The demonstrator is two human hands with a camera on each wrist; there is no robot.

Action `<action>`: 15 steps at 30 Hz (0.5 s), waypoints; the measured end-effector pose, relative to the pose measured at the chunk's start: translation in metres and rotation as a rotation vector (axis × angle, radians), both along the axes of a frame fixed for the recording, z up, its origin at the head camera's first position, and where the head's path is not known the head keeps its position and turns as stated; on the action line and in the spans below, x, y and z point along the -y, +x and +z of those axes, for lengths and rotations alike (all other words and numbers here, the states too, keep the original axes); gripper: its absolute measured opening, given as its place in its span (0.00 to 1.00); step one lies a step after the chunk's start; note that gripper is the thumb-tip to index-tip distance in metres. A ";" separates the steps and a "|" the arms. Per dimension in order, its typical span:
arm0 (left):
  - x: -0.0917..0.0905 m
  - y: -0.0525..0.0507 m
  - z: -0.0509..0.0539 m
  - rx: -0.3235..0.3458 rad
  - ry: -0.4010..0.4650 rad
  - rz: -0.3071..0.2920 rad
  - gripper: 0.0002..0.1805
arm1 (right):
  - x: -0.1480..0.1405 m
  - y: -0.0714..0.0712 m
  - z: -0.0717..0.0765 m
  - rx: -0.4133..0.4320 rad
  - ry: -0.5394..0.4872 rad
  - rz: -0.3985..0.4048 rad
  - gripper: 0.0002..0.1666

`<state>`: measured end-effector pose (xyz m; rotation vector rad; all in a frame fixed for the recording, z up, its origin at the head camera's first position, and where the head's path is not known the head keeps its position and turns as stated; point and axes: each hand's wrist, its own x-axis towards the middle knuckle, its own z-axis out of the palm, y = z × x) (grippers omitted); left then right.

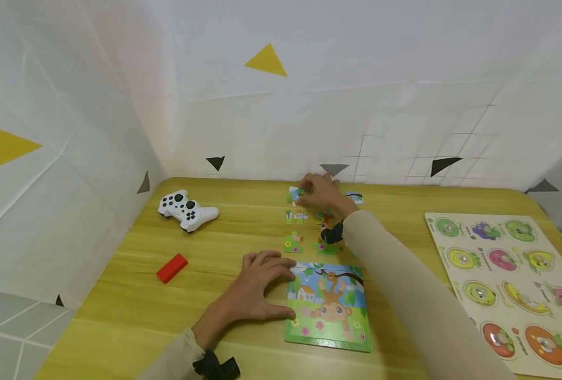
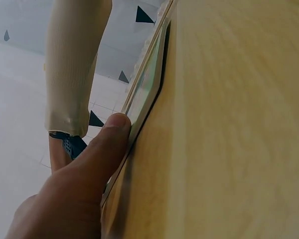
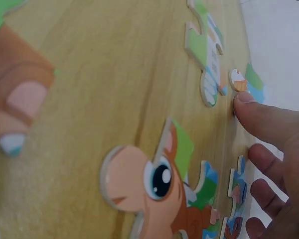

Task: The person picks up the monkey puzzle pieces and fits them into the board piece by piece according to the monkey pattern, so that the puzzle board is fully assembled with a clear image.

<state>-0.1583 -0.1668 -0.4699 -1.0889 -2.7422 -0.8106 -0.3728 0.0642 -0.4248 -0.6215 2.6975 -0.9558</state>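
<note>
My left hand [image 1: 257,287] rests beside a puzzle board [image 1: 326,306] picturing an upside-down monkey, thumb and fingertips spread against its left edge. In the left wrist view, the thumb [image 2: 107,149] touches the board's rim. Farther back, my right hand [image 1: 322,192] pinches a small puzzle piece [image 1: 294,196] at the upper left of the loose pieces. The right wrist view shows the thumb against that piece [image 3: 248,82]; the other fingers curl apart from it. Nearby lie a house piece [image 1: 296,217], a flower piece [image 1: 293,243] and a piece with a big eye [image 3: 154,184].
A white game controller [image 1: 187,211] and a red block [image 1: 172,268] lie on the left of the wooden table [image 1: 243,232]. A fruit knob-puzzle board [image 1: 495,274] occupies the right side. A branch piece [image 1: 355,197] lies near the back edge, before the white sheet wall [image 1: 286,126].
</note>
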 end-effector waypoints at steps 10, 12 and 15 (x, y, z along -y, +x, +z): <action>-0.001 0.000 0.000 -0.007 -0.005 0.001 0.35 | -0.003 -0.007 -0.005 0.034 -0.197 -0.029 0.16; -0.001 0.000 0.000 -0.011 -0.005 -0.001 0.35 | -0.004 -0.007 -0.005 0.052 -0.225 -0.040 0.16; 0.000 0.000 0.000 -0.028 -0.002 -0.005 0.34 | -0.004 -0.008 -0.005 0.083 -0.272 -0.059 0.15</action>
